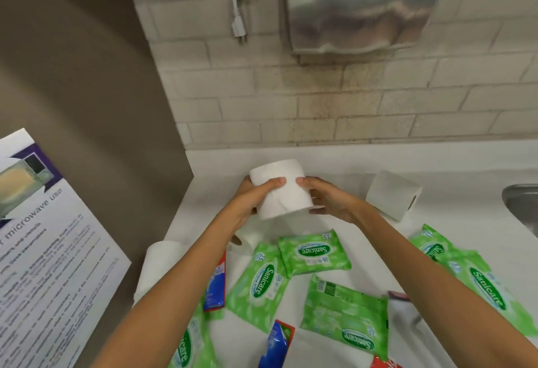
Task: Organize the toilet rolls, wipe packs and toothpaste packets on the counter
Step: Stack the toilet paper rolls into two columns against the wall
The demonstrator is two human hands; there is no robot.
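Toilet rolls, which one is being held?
The toilet roll gripped between the left hand and right hand; the other rolls lie on the counter.

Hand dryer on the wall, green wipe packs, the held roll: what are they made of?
Hand dryer: probably stainless steel with a brushed finish, given its blurry, streaked reflections. Wipe packs: thin plastic film, printed and fairly glossy, with a wrinkled surface. Held roll: soft tissue paper, matte white, with a loose sheet edge showing.

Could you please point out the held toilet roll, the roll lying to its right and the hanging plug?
Held toilet roll (286, 196): head view, the middle of its side.
Roll lying to its right (387, 193): head view, its curved side.
Hanging plug (239, 29): head view, its white body.
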